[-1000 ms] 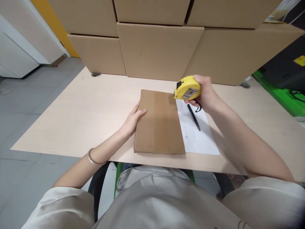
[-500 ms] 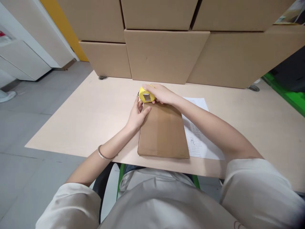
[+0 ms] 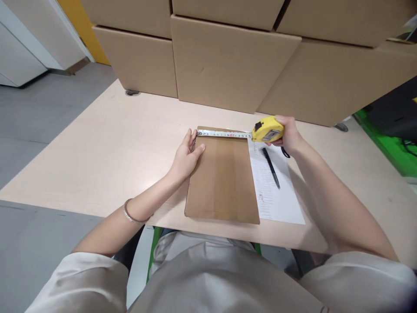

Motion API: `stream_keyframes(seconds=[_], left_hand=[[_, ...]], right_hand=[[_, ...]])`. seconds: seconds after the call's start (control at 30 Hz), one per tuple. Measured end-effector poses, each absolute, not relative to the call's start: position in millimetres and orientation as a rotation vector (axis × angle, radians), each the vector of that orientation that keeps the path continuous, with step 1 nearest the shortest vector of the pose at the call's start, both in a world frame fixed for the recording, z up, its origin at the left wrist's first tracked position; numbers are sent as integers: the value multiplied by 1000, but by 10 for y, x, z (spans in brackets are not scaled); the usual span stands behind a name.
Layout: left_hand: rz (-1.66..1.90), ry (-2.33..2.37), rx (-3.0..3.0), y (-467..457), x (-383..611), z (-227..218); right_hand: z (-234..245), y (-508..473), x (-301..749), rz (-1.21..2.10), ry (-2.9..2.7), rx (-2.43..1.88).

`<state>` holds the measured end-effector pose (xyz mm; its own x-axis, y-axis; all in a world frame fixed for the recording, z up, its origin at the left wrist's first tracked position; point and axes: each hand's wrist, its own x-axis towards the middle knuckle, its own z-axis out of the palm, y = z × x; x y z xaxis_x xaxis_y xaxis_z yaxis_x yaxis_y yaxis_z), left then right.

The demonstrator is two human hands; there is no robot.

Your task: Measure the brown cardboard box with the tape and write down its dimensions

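Note:
A flat brown cardboard box (image 3: 223, 182) lies near the table's front edge. My left hand (image 3: 185, 158) grips its far left corner, thumb on the top face and fingers along the side, by the free end of the tape blade. That metal blade (image 3: 224, 134) stretches across the box close to its far edge. Beyond the right side of the box, my right hand (image 3: 290, 135) is closed around the yellow tape measure (image 3: 267, 129), whose black strap dangles below. To the right, a black pen (image 3: 271, 168) rests on a printed sheet of paper (image 3: 289, 208), partly under the box.
Large cardboard boxes (image 3: 228, 65) are stacked along the back of the pale wooden table (image 3: 130, 143). Grey floor (image 3: 39, 243) shows to the left. At the far right are a green edge (image 3: 384, 139) and dark items.
My right hand has moved right with the tape measure, drawing the blade out across the box. My left hand stays at the box's left corner. The pen has come into view.

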<state>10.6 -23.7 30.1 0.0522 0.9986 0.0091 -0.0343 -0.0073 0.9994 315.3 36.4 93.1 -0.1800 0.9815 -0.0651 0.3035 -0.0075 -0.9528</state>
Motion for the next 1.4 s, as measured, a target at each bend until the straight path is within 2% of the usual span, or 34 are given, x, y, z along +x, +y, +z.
stream_keyframes(seconds=[0.1, 0.47, 0.67, 0.8, 0.9, 1.03, 1.13, 1.23, 1.4], left_hand=[[1179, 1162, 1207, -245, 110, 329], [1182, 1164, 1221, -261, 74, 304], [1185, 1140, 1196, -237, 63, 250], [1167, 1195, 1137, -228, 89, 308], [1124, 1281, 1081, -327, 23, 422], [1123, 1199, 1312, -730, -287, 513], [1020, 1033, 1693, -1123, -570, 399], [865, 1094, 1948, -1376, -736, 157], [1256, 1122, 1882, -1342, -720, -72]], right_hand=[[831, 309, 3169, 1131, -1463, -1408], [752, 295, 3132, 1191, -1396, -1391], [892, 325, 2975, 1212, -1569, -1236], [1085, 269, 2541, 1207, -1906, -1219], [1206, 261, 2247, 1096, -2125, -1107], [1239, 427, 2162, 945, -2080, -1041], [1159, 611, 2274, 929, -1964, -1150], [1065, 723, 2388, 1035, -1912, -1291], [1147, 705, 2541, 1001, -1849, -1388]])
